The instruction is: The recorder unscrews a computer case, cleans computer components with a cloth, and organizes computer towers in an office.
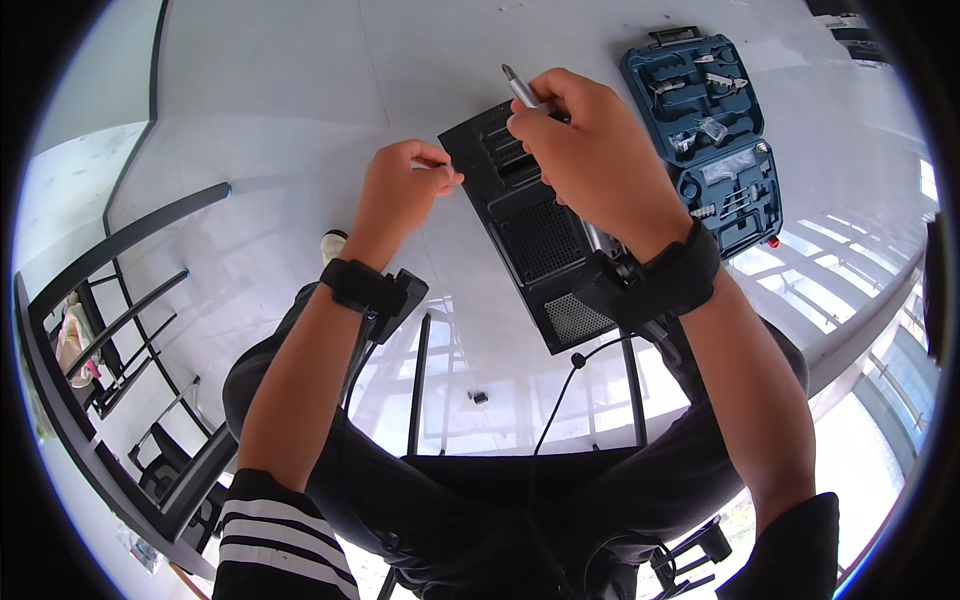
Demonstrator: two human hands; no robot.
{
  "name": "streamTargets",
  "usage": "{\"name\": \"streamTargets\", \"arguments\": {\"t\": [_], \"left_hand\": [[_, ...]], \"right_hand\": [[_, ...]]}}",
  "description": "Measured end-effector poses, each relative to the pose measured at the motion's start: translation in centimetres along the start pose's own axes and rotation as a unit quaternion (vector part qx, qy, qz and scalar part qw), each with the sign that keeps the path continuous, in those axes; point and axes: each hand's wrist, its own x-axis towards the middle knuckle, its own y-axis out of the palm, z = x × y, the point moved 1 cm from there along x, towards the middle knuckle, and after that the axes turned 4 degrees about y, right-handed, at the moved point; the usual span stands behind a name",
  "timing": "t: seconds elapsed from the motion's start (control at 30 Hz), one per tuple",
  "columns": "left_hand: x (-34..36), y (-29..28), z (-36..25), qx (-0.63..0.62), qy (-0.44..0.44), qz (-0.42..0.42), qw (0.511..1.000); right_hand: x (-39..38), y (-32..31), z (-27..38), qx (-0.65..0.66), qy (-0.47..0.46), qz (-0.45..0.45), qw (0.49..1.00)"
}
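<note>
My right hand (pixel 595 165) is closed around a silver screwdriver (pixel 521 88), its dark tip pointing up and away from me. The hand is over a black computer case (pixel 535 240) with vented panels, lying on the pale floor. My left hand (pixel 405 190) is beside the case’s far left corner, with thumb and fingers pinched together; what they hold, if anything, is too small to make out. Black straps with devices are on both my wrists. Part of the case is hidden behind my right hand and wrist.
An open blue tool case (pixel 727 205) with tools and small bags lies right of the computer case. Black metal furniture frames (pixel 130 230) stand on the left. A black cable (pixel 545 420) runs down between my legs. A shoe (pixel 333 243) shows beyond my left wrist.
</note>
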Motion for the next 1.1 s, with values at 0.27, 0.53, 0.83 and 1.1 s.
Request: {"name": "streamTargets", "arguments": {"t": [0.27,0.53,0.83,1.1], "left_hand": [[1.4,-0.8,0.7,0.07,-0.013,-0.044,0.996],[1.6,-0.2,1.3,0.125,0.126,-0.07,0.982],[1.5,1.1,1.4,0.132,0.125,-0.087,0.979],[1.7,1.6,1.7,0.169,0.157,-0.104,0.967]], "right_hand": [[0.2,-1.0,-0.8,-0.057,-0.035,-0.041,0.997],[-1.0,-1.4,-1.0,-0.012,-0.053,-0.073,0.996],[-1.8,-2.4,-2.1,-0.071,-0.04,-0.07,0.994],[-2.1,-2.6,-2.0,-0.043,-0.029,-0.061,0.997]]}}
